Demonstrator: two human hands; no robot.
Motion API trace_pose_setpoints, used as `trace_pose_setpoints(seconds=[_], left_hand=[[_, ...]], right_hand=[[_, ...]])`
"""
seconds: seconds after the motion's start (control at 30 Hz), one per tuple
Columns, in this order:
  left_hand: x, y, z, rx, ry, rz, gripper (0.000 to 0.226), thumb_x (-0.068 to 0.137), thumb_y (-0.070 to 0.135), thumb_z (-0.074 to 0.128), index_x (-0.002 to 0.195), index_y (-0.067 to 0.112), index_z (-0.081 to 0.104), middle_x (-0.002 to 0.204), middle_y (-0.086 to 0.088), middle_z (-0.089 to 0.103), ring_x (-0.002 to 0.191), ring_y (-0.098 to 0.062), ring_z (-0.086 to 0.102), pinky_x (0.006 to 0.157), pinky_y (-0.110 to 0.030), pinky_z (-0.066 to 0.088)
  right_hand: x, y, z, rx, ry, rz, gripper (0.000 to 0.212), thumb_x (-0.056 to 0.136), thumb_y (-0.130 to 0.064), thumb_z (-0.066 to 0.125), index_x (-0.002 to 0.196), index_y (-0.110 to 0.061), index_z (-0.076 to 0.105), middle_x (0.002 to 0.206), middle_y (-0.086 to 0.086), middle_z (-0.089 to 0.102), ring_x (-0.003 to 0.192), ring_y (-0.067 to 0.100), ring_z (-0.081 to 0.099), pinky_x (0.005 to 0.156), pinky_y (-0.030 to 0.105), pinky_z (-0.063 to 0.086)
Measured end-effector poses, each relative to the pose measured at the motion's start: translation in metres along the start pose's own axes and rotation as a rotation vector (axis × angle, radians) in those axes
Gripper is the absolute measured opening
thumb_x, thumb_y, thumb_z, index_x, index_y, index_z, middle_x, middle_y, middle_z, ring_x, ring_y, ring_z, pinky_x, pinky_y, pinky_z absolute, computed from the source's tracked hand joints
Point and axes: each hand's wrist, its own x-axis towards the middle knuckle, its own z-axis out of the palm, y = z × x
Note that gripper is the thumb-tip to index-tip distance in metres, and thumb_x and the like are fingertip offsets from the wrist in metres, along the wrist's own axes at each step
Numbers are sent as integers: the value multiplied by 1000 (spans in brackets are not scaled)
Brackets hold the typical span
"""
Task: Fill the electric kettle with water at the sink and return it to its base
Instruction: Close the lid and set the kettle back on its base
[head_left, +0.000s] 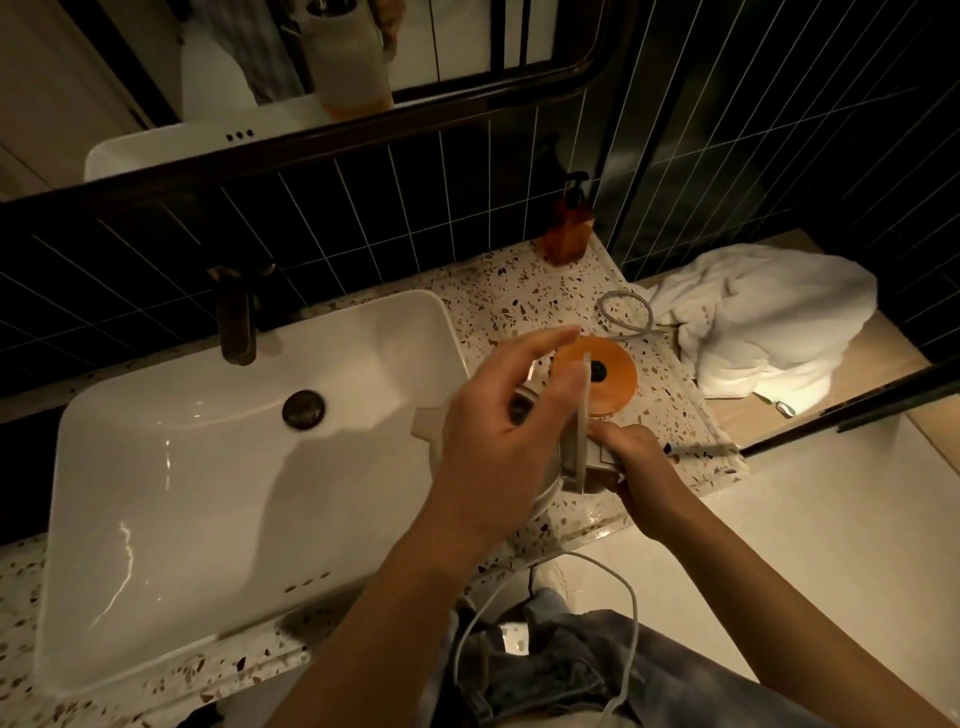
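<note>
Your right hand (631, 457) is wrapped around the handle of the electric kettle (530, 447), holding it over the terrazzo worktop (524, 296) between the white sink (208, 467) and the round orange base (602, 374), with the lid standing upright. Your left hand (498, 431) is spread loosely over the kettle's open top, fingers touching the raised lid and gripping nothing that can be made out. The dark tap (238, 317) stands behind the basin, and a crumpled white towel (763, 317) lies right of the base.
</note>
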Motion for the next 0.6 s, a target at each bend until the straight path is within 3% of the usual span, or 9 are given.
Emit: trace_pose_setpoints(seconds=[0.07,0.13,0.17,0.27,0.33,0.43,0.6], left_hand=[[-1,-1,10,162,-63,71,46,88,48,52,131,31,55,118,13,61,108,-6,59,94,-41,53],[0,-4,17,310,-61,175,44,90,34,59,133,24,55,133,8,58,124,-6,52,103,-38,47],[0,-6,19,353,-40,223,41,91,25,59,132,20,57,136,6,57,128,-6,49,107,-33,44],[0,-20,12,388,29,261,35,94,12,51,128,14,60,134,11,55,128,0,46,106,-17,37],[-1,-33,0,425,64,243,33,94,11,51,126,15,61,131,15,52,127,0,45,106,-17,38],[-3,-53,-17,512,80,224,31,95,17,52,125,16,63,133,5,59,130,-10,46,108,-30,41],[-8,-76,-32,614,91,222,41,99,28,41,137,21,55,144,2,53,142,-14,33,113,-44,35]], right_hand=[[-2,-2,0,-9,-17,-25,32,85,-31,58,73,-5,71,70,18,68,65,31,64,63,36,53],[-1,0,-2,7,-29,-22,33,94,-12,49,68,-12,69,58,-3,67,56,7,63,52,19,48],[-1,0,-2,23,-28,-5,36,94,-9,48,65,-13,69,57,-5,66,55,5,62,52,18,47],[2,4,-3,33,-14,6,37,83,-32,60,75,4,70,71,15,65,69,25,63,66,33,48],[2,5,-4,61,4,25,44,68,-43,64,71,1,68,68,16,59,65,24,59,65,34,45],[2,7,-6,77,-5,28,28,72,-37,62,55,-14,67,56,6,59,55,13,58,60,30,45],[1,8,-5,54,-34,12,39,86,-30,56,53,-15,72,51,-2,64,54,12,62,62,29,45]])
